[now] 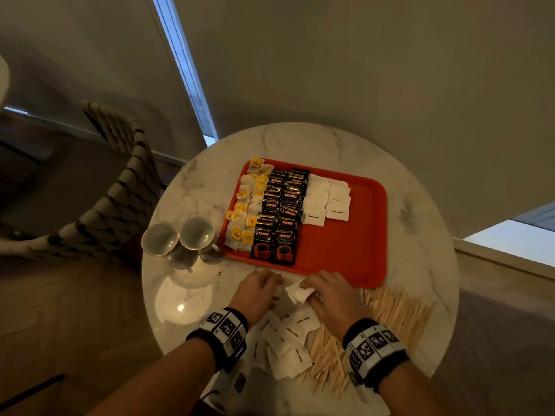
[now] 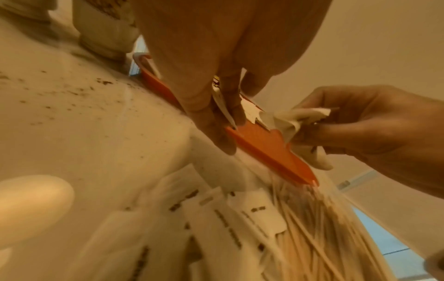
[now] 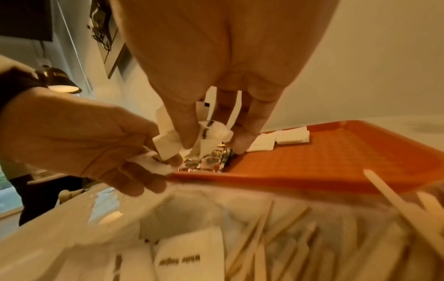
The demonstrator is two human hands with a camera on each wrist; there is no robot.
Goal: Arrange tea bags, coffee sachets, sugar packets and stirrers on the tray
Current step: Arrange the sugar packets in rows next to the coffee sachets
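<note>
An orange tray (image 1: 354,250) on the round table holds rows of yellow-tagged tea bags (image 1: 246,205), black coffee sachets (image 1: 282,211) and white sugar packets (image 1: 326,199); its right half is bare. Just in front of its near edge, my left hand (image 1: 270,282) pinches a sugar packet (image 2: 223,106) between thumb and fingers. My right hand (image 1: 309,292) grips a small bunch of sugar packets (image 3: 209,133), touching the left one. More loose sugar packets (image 1: 288,337) lie under my wrists. Wooden stirrers (image 1: 396,310) are spread to their right.
Two empty cups (image 1: 160,238) (image 1: 196,232) stand left of the tray on the marble table (image 1: 300,142). A woven chair (image 1: 120,181) is beside the table on the left. Dark specks dot the tabletop near the cups.
</note>
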